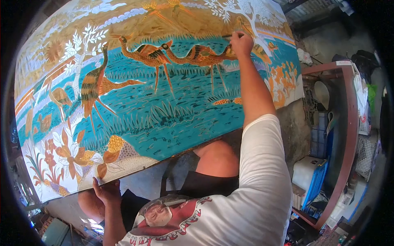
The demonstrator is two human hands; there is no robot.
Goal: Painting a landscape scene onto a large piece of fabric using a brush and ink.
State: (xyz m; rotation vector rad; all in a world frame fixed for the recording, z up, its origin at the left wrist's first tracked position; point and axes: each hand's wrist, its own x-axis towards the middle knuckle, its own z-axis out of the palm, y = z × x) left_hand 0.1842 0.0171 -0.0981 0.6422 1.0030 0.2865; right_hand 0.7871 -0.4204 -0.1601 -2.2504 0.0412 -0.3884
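Observation:
A large painting (pixel 138 107) is tilted up before me, with long-legged birds in orange and brown on turquoise water. My left hand (pixel 106 191) grips its lower edge at the left, thumb on the front and fingers behind. High on the right side, my right hand (pixel 242 44) is at the picture surface beside the orange bird (pixel 203 57). Its fingers are pinched on a thin, dark-tipped tool, probably a paintbrush (pixel 227 36), mostly hidden by the hand. White unpainted leaves and trees (pixel 83 55) show at both sides.
A reddish-brown frame (pixel 349 123) stands at the right, with a white container (pixel 307 169) and a blue crate (pixel 319 132) inside it. Plastic bags (pixel 363 101) hang beyond it. At lower left lies a grey-green box (pixel 55 232). My knees are below the painting's edge.

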